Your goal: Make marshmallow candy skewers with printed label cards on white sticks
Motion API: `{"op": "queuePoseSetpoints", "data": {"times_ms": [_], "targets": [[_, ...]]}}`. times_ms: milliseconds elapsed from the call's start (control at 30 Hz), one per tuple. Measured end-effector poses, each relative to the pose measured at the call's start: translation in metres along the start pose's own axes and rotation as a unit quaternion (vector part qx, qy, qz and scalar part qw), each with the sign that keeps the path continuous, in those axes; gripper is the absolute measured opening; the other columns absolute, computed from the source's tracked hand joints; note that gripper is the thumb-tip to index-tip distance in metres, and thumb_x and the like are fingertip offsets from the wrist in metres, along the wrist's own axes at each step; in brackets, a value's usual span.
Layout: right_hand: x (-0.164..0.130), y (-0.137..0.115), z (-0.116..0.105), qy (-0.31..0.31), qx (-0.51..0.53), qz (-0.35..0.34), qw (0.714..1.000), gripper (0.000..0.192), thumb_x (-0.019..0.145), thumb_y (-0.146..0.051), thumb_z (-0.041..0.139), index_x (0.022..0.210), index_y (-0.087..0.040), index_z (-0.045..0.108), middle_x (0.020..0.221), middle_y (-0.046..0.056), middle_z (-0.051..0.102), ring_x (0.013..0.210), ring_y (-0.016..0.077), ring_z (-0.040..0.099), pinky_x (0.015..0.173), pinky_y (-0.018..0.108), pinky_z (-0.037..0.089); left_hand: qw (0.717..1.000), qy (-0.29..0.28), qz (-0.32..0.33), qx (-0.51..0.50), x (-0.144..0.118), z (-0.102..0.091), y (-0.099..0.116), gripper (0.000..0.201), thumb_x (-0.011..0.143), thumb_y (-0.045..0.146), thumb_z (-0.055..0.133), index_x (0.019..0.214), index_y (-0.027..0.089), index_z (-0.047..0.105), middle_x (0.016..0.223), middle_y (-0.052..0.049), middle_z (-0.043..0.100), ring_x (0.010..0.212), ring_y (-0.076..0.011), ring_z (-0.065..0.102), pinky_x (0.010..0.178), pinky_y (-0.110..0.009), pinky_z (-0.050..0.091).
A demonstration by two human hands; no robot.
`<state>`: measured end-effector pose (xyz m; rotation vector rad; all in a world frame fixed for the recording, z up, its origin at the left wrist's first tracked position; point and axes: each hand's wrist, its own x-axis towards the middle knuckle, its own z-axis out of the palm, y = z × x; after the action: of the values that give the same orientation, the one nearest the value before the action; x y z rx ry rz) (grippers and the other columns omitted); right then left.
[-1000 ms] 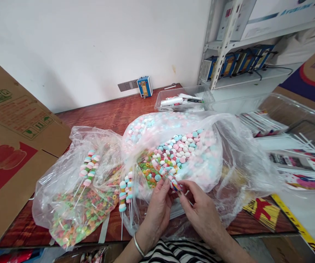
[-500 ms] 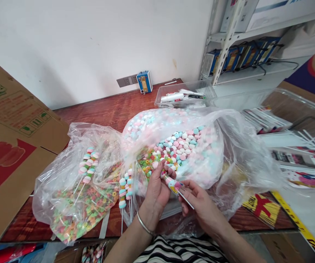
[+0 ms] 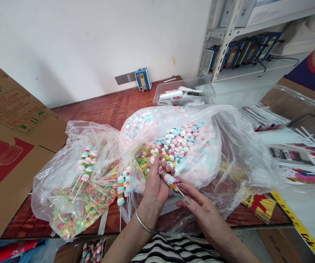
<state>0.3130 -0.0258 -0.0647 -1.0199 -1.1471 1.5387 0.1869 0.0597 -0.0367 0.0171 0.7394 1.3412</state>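
A marshmallow skewer (image 3: 170, 179) in a printed clear wrapper lies across my left hand (image 3: 157, 184), whose fingers curl round its upper end. My right hand (image 3: 197, 200) is at the lower end, fingertips against the wrapper and thumb over the white stick, hiding the stick's end. Just beyond the hands, an open plastic bag (image 3: 214, 146) holds pink, white and blue marshmallows (image 3: 183, 142), with ring gummies (image 3: 143, 160) at its near left. Several bare marshmallow skewers (image 3: 123, 184) lie left of my left wrist; more skewers (image 3: 87, 162) rest on the bag of ring gummies (image 3: 86, 208).
Cardboard boxes stand at the left (image 3: 17, 128) and far right (image 3: 311, 73). A clear tray (image 3: 183, 87) with pens and a blue device (image 3: 143, 79) sit at the back. Printed wrappers (image 3: 301, 175) and white sticks (image 3: 308, 137) lie right, near yellow packets (image 3: 261, 208).
My right thumb has moved down along the stick and now covers its end; the right fingers have spread somewhat at the wrapper's lower edge. My left hand still holds the skewer.
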Motion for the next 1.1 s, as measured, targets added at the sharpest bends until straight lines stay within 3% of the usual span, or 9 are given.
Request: {"op": "queuePoseSetpoints", "data": {"times_ms": [100,200,333,433,667,833,933,1033,1100], "targets": [[-0.005,-0.001,0.002,-0.018,0.071,-0.002,0.997,0.048,0.093,-0.056,0.048,0.132,-0.032,0.059,0.15,0.008,0.045,0.136,0.0303,0.043,0.097,0.049,0.051,1.0,-0.008,0.007,0.009,0.0,0.001,-0.001,0.018,0.082,0.027,0.07,0.096,0.018,0.061,0.065,0.005,0.049,0.051,-0.0054,0.048,0.054,-0.019,0.046],[-0.009,-0.002,0.003,-0.017,0.051,-0.035,0.998,0.05,0.091,-0.06,0.049,0.132,-0.034,0.058,0.154,0.006,0.04,0.14,0.0308,0.037,0.102,0.052,0.046,1.0,-0.012,0.011,0.006,-0.002,0.004,-0.001,0.02,0.082,0.027,0.07,0.098,0.018,0.061,0.064,0.006,0.047,0.049,-0.0046,0.045,0.051,-0.018,0.044],[-0.012,-0.004,-0.001,-0.005,-0.077,-0.077,0.994,0.046,0.093,-0.054,0.051,0.134,-0.033,0.057,0.161,0.004,0.023,0.145,0.0288,0.028,0.113,0.05,0.032,1.0,0.001,0.003,0.014,-0.007,0.008,-0.002,0.02,0.084,0.029,0.067,0.098,0.017,0.061,0.062,0.005,0.046,0.05,-0.0061,0.046,0.051,-0.019,0.045],[-0.012,-0.006,-0.004,-0.035,-0.184,-0.116,0.975,0.053,0.095,-0.051,0.049,0.145,-0.034,0.043,0.163,0.003,0.017,0.148,0.0267,0.017,0.118,0.049,0.02,1.0,0.004,-0.001,0.025,-0.01,0.01,-0.005,0.024,0.084,0.033,0.067,0.101,0.016,0.061,0.062,0.005,0.047,0.051,-0.0071,0.048,0.052,-0.019,0.045],[-0.012,-0.002,-0.004,-0.049,-0.284,-0.132,0.949,0.062,0.097,-0.047,0.047,0.153,-0.031,0.027,0.164,0.004,0.004,0.149,0.0267,0.011,0.119,0.047,0.018,1.0,-0.009,-0.002,0.017,-0.013,0.012,-0.017,0.016,0.083,0.028,0.068,0.089,0.017,0.059,0.062,0.006,0.047,0.049,-0.0056,0.046,0.051,-0.018,0.042],[-0.014,0.0,-0.003,-0.021,-0.291,-0.165,0.942,0.059,0.095,-0.039,0.053,0.15,-0.029,0.035,0.163,0.005,0.013,0.147,0.0272,0.02,0.118,0.045,0.023,1.0,0.009,-0.022,0.015,-0.01,0.009,-0.018,0.016,0.083,0.03,0.067,0.09,0.018,0.058,0.06,0.006,0.046,0.048,-0.0064,0.046,0.051,-0.019,0.043],[-0.019,0.0,-0.003,0.059,-0.245,-0.16,0.955,0.042,0.094,-0.036,0.055,0.135,-0.028,0.054,0.151,0.008,0.042,0.137,0.0277,0.041,0.112,0.043,0.036,1.0,-0.007,-0.009,0.009,-0.007,0.008,-0.011,0.021,0.083,0.033,0.069,0.094,0.018,0.059,0.063,0.006,0.048,0.051,-0.0064,0.047,0.054,-0.019,0.044],[-0.018,0.0,-0.001,0.113,-0.104,-0.039,0.987,0.031,0.094,-0.044,0.053,0.115,-0.023,0.06,0.107,0.01,0.07,0.091,0.0232,0.07,0.081,0.036,0.056,0.998,-0.042,0.037,0.012,-0.008,0.01,-0.008,0.025,0.083,0.037,0.069,0.097,0.018,0.061,0.066,0.005,0.051,0.055,-0.0071,0.05,0.058,-0.02,0.046],[-0.012,0.0,0.002,0.097,0.018,0.052,0.994,0.035,0.092,-0.05,0.054,0.112,-0.021,0.055,0.083,0.005,0.071,0.064,0.018,0.067,0.059,0.03,0.055,0.995,-0.071,0.061,0.026,-0.01,0.013,-0.008,0.026,0.084,0.04,0.067,0.097,0.018,0.061,0.067,0.004,0.052,0.056,-0.0078,0.051,0.061,-0.022,0.047]]}}
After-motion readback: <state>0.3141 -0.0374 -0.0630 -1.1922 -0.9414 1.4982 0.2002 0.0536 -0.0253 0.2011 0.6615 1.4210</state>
